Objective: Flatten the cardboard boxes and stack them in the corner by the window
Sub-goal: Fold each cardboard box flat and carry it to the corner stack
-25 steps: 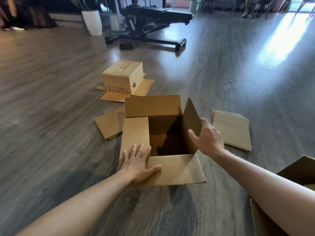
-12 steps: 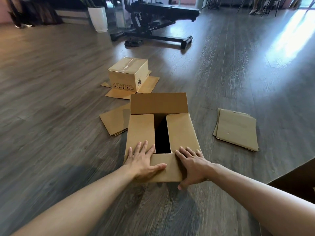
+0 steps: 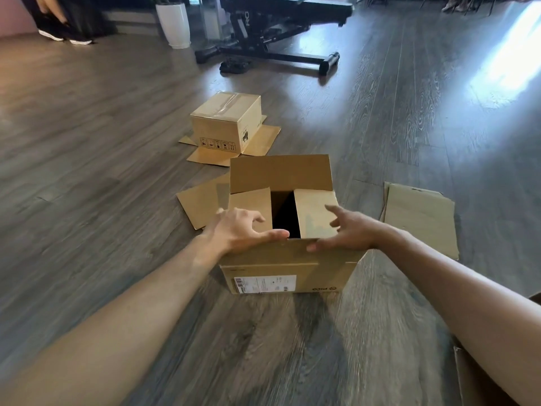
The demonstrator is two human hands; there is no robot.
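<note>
An open cardboard box (image 3: 288, 268) stands on the wood floor right in front of me, its labelled near wall facing me. Its far flap stands upright and both side flaps are folded in over a dark gap. My left hand (image 3: 241, 230) rests arched on the left flap, thumb along the near top edge. Over the right flap my right hand (image 3: 352, 230) has its fingers spread, the thumb touching the near edge. Flattened cardboard (image 3: 418, 219) lies to the right, and another flat piece (image 3: 200, 203) lies to the left.
A small taped box (image 3: 225, 124) sits on flat cardboard (image 3: 265, 140) further back. Part of another box (image 3: 480, 376) shows at the bottom right. A black weight bench (image 3: 278, 27), a white planter (image 3: 174, 23) and someone's shoes (image 3: 66, 36) are along the far side.
The right side flap got folded in. Both hands left the near flap and moved up onto the side flaps; the box's labelled near wall now shows.
</note>
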